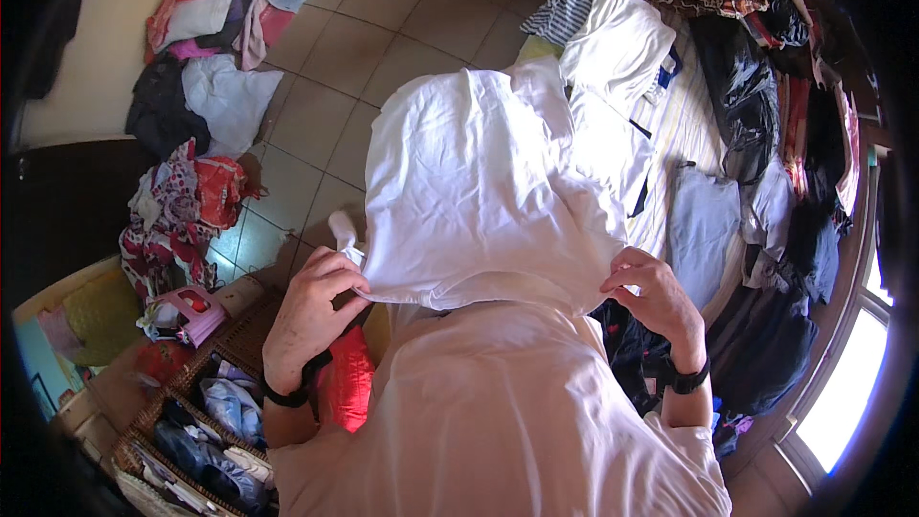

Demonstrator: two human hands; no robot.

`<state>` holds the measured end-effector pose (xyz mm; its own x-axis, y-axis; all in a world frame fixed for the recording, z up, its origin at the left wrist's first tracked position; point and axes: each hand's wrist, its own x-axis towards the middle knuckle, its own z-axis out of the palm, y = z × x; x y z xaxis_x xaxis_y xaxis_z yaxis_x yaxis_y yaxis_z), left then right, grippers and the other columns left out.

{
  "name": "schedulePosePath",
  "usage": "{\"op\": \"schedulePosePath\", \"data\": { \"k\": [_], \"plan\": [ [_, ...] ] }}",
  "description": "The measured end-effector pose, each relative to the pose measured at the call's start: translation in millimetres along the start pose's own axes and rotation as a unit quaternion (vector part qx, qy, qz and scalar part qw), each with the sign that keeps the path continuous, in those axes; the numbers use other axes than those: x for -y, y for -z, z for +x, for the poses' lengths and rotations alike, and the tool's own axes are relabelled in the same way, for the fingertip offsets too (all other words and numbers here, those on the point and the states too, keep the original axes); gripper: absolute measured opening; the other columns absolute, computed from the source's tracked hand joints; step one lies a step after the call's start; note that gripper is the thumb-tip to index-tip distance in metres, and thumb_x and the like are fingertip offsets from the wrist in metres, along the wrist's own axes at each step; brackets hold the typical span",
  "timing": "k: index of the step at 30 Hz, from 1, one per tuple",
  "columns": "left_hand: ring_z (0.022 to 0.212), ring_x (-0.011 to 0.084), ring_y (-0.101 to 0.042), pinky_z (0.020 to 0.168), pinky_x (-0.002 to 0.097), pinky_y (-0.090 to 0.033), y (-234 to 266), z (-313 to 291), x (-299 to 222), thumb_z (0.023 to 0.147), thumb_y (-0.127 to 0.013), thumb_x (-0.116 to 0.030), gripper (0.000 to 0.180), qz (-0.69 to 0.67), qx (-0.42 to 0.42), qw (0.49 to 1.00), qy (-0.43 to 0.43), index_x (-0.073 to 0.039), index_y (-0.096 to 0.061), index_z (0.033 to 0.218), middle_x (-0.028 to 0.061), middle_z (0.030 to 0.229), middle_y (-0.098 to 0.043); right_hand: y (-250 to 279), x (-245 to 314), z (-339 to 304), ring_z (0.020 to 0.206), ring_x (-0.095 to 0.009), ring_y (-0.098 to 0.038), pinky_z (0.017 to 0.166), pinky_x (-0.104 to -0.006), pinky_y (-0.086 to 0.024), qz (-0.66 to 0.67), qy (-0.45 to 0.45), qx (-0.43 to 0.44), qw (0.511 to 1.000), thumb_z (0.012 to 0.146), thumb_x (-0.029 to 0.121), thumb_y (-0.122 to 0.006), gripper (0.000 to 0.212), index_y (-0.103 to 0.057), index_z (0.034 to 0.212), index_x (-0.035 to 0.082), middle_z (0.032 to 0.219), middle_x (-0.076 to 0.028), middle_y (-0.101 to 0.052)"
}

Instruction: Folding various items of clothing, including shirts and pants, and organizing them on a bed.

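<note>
A white cloth garment (469, 182), perhaps a shirt, is spread out in front of my body, its near edge stretched between both hands. My left hand (321, 302) pinches the near left corner between thumb and fingers. The near right corner is pinched by my right hand (651, 287). Slight wrinkles run over the fabric, and its far end reaches toward the bed on the right. Which part of the garment the near edge is cannot be told.
On the right, a bed with a striped sheet (694, 86) carries white clothes (617, 38), folded grey trousers (704, 220) and a black plastic bag (732, 77). Piled clothes (168, 211) and a wicker basket (244, 325) stand left. Tiled floor (354, 48) lies ahead.
</note>
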<state>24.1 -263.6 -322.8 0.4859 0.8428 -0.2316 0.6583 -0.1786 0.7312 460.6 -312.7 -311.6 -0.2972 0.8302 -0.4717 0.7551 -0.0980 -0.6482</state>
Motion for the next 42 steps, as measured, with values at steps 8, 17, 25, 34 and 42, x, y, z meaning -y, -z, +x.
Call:
{"op": "schedulePosePath", "data": {
  "k": [8, 17, 25, 34, 42],
  "plan": [
    [0.080, 0.0300, -0.054, 0.069, 0.0401, -0.045, -1, 10, -12, 0.062, -0.076, 0.002, 0.026, 0.045, -0.017, 0.999, 0.010, -0.002, -0.053, 0.075, 0.0096, 0.076, -0.053, -2, 3, 2, 0.087, -0.028, -0.063, 0.077, -0.0351, -0.051, 0.034, -0.043, -0.004, 0.998, 0.072, -0.004, -0.068, 0.013, -0.063, 0.083, -0.001, 0.090, -0.011, -0.061],
    [0.070, 0.0260, -0.053, 0.063, 0.0372, -0.043, 57, 68, -30, 0.064, -0.073, 0.007, 0.028, 0.081, -0.206, 0.972, -0.075, -0.002, -0.053, 0.081, 0.0090, 0.074, -0.052, 68, 27, 40, 0.075, -0.022, -0.060, 0.068, -0.0315, -0.048, -0.059, 0.070, -0.253, 0.963, 0.066, -0.013, -0.063, 0.024, -0.061, 0.087, -0.002, 0.081, -0.010, -0.057],
    [0.081, 0.0268, -0.056, 0.074, 0.0328, -0.045, 140, 126, -53, 0.075, -0.070, -0.001, 0.016, 0.135, -0.259, 0.943, -0.157, 0.004, -0.061, 0.087, 0.0128, 0.083, -0.058, 152, 48, 77, 0.078, -0.011, -0.053, 0.070, -0.0249, -0.042, -0.019, 0.176, -0.362, 0.915, 0.083, -0.003, -0.063, 0.013, -0.068, 0.094, -0.003, 0.078, -0.003, -0.055],
    [0.087, 0.0076, -0.054, 0.080, 0.0234, -0.044, 197, 149, -80, 0.096, -0.060, -0.019, 0.027, 0.036, -0.379, 0.896, -0.226, 0.006, -0.062, 0.105, 0.0015, 0.094, -0.064, 231, 95, 76, 0.093, -0.008, -0.054, 0.085, -0.0228, -0.042, 0.029, 0.300, -0.415, 0.859, 0.092, 0.009, -0.064, 0.016, -0.069, 0.104, -0.002, 0.099, -0.002, -0.062],
    [0.076, 0.0020, -0.051, 0.069, 0.0173, -0.042, 227, 119, -129, 0.096, -0.062, -0.022, 0.028, -0.136, -0.437, 0.837, -0.299, 0.005, -0.065, 0.102, -0.0037, 0.084, -0.063, 243, 135, 33, 0.081, -0.008, -0.062, 0.080, -0.0221, -0.047, 0.146, 0.328, -0.437, 0.824, 0.095, 0.025, -0.063, 0.027, -0.069, 0.108, 0.002, 0.091, -0.001, -0.069]
  ]
}}
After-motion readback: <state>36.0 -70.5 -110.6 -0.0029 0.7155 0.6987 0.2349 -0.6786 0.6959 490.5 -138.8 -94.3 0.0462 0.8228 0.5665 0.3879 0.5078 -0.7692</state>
